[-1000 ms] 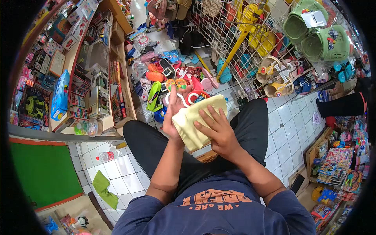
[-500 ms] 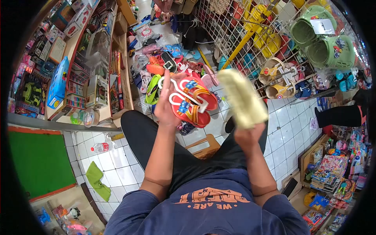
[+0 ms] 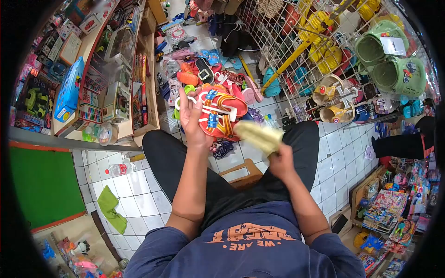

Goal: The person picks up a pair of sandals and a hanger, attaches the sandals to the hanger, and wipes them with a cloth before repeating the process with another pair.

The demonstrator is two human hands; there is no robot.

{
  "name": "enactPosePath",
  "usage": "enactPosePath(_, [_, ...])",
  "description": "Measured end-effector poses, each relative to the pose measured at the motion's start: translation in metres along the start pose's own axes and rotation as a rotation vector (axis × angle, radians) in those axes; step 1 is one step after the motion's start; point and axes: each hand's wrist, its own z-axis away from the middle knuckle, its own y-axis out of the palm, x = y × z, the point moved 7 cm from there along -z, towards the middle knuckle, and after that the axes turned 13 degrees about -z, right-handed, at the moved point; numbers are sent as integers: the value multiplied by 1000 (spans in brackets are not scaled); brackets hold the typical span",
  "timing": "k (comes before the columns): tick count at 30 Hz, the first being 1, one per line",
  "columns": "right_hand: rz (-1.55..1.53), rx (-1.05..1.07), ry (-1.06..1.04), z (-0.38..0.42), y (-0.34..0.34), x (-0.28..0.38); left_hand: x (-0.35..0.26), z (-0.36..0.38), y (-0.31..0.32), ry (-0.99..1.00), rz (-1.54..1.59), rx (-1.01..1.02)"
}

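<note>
In my left hand (image 3: 190, 121) is a pair of red children's sandals (image 3: 215, 126) with orange and blue straps, joined by a white plastic hanger. The fingers curl round its left side. My right hand (image 3: 281, 161), closed, grips the end of a long pale yellow cloth-like duster (image 3: 258, 136), blurred by motion. The duster's far end overlaps the lower right edge of the sandals in this view. Beyond them, a heap of assorted footwear lies on the floor, with a black sandal (image 3: 204, 70) with a jewelled buckle on it.
A wire rack (image 3: 287, 60) of hanging footwear stands at the right, with green clogs (image 3: 396, 74) in plastic. Toy shelves (image 3: 88, 55) line the left. A bottle (image 3: 119, 169) and a green cloth (image 3: 111, 208) lie on the tiles. Between my legs is a wooden stool (image 3: 245, 173).
The duster has swung left and down, from upright beside the sandals to their lower edge. My left hand has shifted slightly, turning the sandals more level.
</note>
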Motion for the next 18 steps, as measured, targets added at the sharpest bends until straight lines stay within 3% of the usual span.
enactPosePath(3, [-222, -369, 149, -1, -42, 1, -7, 0, 2, -4, -26, -46])
enactPosePath(5, [-112, -404, -24, -9, -48, 32, -6, 2, 9, -42, 53, 21])
enactPosePath(9, [394, -91, -504, -35, 4, 120, 12, 13, 35, -149, -14, 144])
enactPosePath(11, [558, 272, -533, -41, 44, 119, 24, 23, 40, -157, 216, 269])
enactPosePath(13, [525, 326, -500, -34, 58, 100, 31, 12, 26, -239, 248, 55])
enactPosePath(15, [489, 379, -466, -26, 63, 92, 15, 6, 11, -233, 206, -7])
enactPosePath(18, [356, 464, -359, -6, 46, 78, -9, -8, -8, -28, 62, -54])
